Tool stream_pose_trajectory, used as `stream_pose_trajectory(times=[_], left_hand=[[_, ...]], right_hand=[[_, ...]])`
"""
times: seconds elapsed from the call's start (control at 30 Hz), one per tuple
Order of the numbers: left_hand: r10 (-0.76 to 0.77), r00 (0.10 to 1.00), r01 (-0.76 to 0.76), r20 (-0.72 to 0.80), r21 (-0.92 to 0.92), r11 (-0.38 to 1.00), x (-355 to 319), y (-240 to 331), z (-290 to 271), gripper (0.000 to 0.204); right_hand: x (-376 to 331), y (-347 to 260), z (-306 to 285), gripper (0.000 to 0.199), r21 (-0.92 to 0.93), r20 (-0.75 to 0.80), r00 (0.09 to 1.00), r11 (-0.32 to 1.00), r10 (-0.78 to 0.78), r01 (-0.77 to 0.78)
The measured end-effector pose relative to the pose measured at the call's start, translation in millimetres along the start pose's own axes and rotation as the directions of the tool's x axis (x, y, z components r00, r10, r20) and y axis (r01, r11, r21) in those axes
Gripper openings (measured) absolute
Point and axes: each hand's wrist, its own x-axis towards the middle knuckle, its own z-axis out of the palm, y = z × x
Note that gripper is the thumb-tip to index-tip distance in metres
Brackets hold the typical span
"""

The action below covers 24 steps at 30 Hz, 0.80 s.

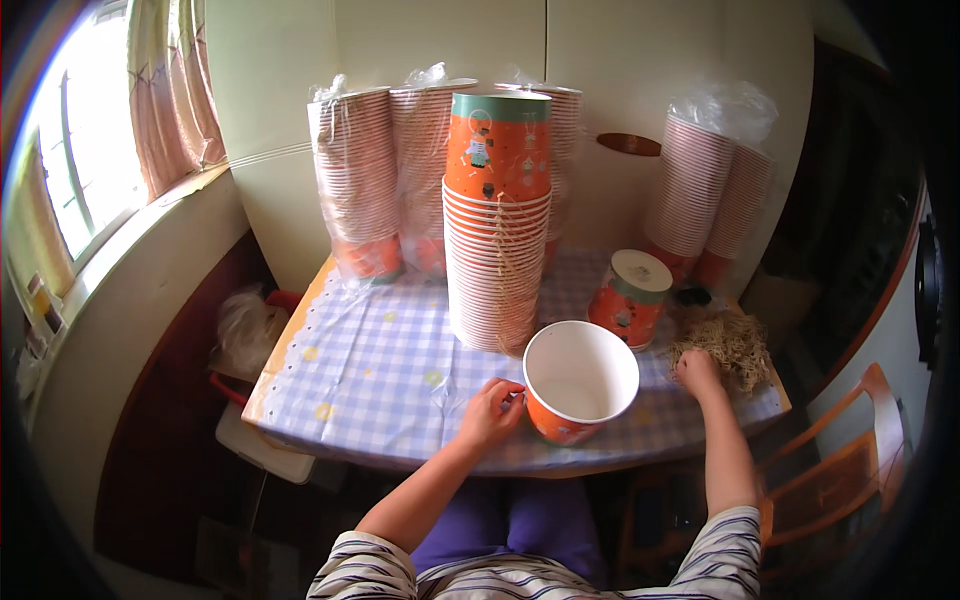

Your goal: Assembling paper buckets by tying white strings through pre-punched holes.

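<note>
An open paper bucket (580, 375), white inside and orange outside, stands near the table's front edge, its mouth tipped slightly toward me. At its left side my left hand (492, 412) has its fingers curled and pressed together against the wall; what they pinch is too small to make out. Over to the right, my right hand (698, 370) is closed at the near left edge of a tangled heap of tan twine (735, 345), gripping some of it. Behind the bucket rises a tall stack of nested orange buckets (495, 270), with twine strands hanging down its side; an upside-down bucket tops it.
Another upside-down bucket (632, 300) stands beside the twine. Plastic-wrapped bucket stacks (355, 180) line the back left, with more wrapped stacks (695, 185) at the back right. A checked cloth (390, 385) covers the table. A wooden chair (840, 450) stands at the right.
</note>
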Motion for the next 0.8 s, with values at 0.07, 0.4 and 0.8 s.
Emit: stream_pose_trajectory(times=[0.07,0.4,0.8], left_hand=[[0.001,1.0,-0.001,0.003,0.019,1.0,-0.6,-0.9,0.5,0.015],[0.008,1.0,-0.009,0.014,0.037,0.999,-0.2,-3.2,4.6,0.017],[-0.003,1.0,0.003,0.006,0.04,0.999,-2.9,-3.1,3.2,0.016]], right_hand=[[-2.2,-2.1,-5.0,0.014,0.007,-0.015,1.0,1.0,-0.009,0.009],[11.2,15.5,32.2,0.016,-0.143,0.035,0.999,0.99,0.012,-0.007],[14.1,4.5,-24.5,0.017,0.199,-0.061,0.996,0.978,0.07,-0.057]])
